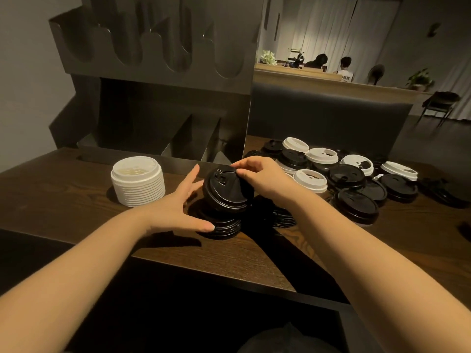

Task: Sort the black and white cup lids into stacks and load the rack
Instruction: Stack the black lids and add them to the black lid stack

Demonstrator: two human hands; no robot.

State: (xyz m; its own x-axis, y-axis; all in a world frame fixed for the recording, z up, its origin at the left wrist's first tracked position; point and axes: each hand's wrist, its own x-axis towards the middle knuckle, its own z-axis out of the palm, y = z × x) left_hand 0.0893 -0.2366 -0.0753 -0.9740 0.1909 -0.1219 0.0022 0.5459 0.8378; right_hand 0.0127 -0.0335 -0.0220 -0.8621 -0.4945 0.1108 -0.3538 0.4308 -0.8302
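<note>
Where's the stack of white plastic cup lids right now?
In the head view, the stack of white lids stands on the dark wooden table, left of the left hand, before the metal rack.

We see dim room: dark wood-grain table (76, 189) under grip, pale pleated curtains (331, 29) far beyond, grey padded bench back (331, 115) between.
</note>
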